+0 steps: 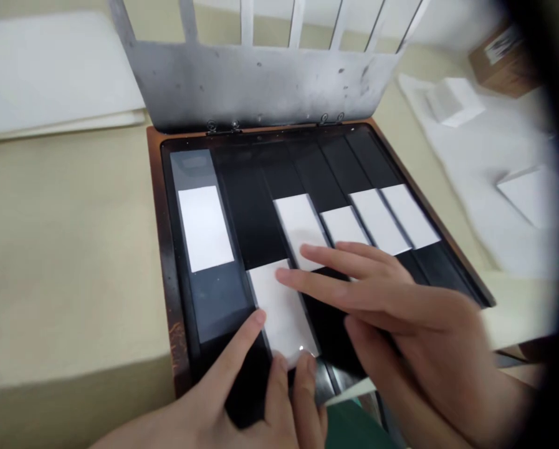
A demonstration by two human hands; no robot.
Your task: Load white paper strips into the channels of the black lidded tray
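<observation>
Basically, both hands were on one white card (pixel 285 315) in the second lane from the left, at the near side of the black tray (pixel 244 212). Left hand (pixel 195 411): fingers spread, index along the card's left edge, two more against the near edge. Looked like a corner stop, probably to square it up in the lane. Right hand (pixel 440 330): fingers apart, not clamped on anything, index tip on the card's far part, likely pressing it flat. Another right fingertip lay over the third-lane card (pixel 298 218); contact or hover, couldn't tell.

Lanes presumably set spacing. The leftmost card (pixel 207 231) lay on a grey strip (pixel 218 305); three right-hand cards (pixel 379 218) sat in lanes side by side, one partly hidden by fingers. Slotted metal lid (pixel 260 81) stood up on hinges (pixel 328 118) at the back, likely for access.

Tray had a worn brown rim (pixel 162 262) and sat on a pale, matte table (pixel 73 249). White sheets (pixel 55 68) lay far left; on the right, white paper (pixel 489 162) with a white block (pixel 457 100), brown box (pixel 503 59) beyond. Right edge of view dark, details lost.
</observation>
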